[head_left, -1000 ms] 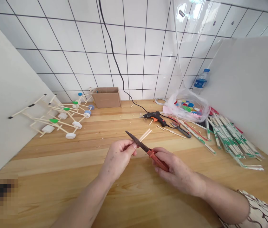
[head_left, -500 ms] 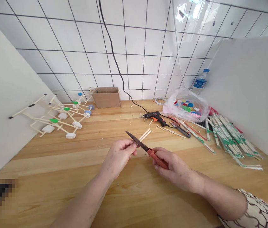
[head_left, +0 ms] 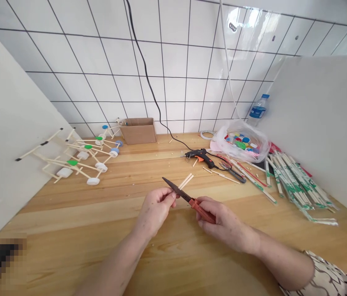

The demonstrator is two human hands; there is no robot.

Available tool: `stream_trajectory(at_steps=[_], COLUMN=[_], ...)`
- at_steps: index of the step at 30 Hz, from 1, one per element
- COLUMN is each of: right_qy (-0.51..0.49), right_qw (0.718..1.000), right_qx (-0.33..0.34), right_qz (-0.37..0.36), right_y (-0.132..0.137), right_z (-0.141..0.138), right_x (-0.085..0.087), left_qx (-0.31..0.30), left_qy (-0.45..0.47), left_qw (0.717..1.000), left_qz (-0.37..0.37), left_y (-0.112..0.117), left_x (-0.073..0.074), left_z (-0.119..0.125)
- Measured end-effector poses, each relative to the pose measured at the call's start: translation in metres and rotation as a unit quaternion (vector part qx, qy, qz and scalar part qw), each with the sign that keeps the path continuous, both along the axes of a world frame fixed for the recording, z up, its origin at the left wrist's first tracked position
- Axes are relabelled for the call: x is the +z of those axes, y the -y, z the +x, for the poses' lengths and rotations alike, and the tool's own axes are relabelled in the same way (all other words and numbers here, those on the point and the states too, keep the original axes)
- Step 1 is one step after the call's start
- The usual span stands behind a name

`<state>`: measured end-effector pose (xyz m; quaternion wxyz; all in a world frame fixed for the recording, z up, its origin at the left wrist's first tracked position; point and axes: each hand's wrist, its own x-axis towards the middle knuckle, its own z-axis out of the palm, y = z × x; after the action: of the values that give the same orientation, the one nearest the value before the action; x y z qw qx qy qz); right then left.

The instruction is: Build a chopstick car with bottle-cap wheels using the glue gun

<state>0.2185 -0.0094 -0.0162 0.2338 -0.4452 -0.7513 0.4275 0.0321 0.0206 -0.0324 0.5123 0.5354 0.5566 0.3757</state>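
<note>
My right hand (head_left: 222, 220) is closed round the red handles of a pair of scissors (head_left: 188, 199), whose dark blades point up and left. My left hand (head_left: 156, 207) pinches a pair of thin wooden sticks (head_left: 186, 181) that run up and right. The sticks cross the scissor blades just past my left thumb and fingertips. Both hands hover over the wooden table (head_left: 68, 230) near its middle.
A stick-and-bottle-cap structure (head_left: 81, 158) lies at the left. A cardboard box (head_left: 138, 130) stands by the tiled wall. A black glue gun (head_left: 199, 155), a second pair of scissors (head_left: 233, 172), a bag of caps (head_left: 241, 142), wrapped chopsticks (head_left: 296, 185) and a water bottle (head_left: 258, 110) lie right.
The view has tipped slightly, so everything sits a little lower in the picture. Both hands keep the same hold on the sticks and scissors.
</note>
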Motion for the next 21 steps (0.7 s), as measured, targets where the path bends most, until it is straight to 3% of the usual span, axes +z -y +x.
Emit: stream_trajectory(at_steps=[10,21], right_qy=[-0.067,-0.096], right_qw=[0.993,0.987], right_qx=[-0.003,0.006], right_qz=[-0.098,-0.127], right_y=[-0.002,-0.003], right_z=[0.005,0.011], right_x=[0.002,0.003], left_qx=[0.008,0.017], left_qy=[0.028,0.053], left_qw=[0.999,0.998], left_qz=[-0.018,-0.038], left_y=[0.003,0.004], left_x=[0.002,0.01], left_z=[0.001,0.004])
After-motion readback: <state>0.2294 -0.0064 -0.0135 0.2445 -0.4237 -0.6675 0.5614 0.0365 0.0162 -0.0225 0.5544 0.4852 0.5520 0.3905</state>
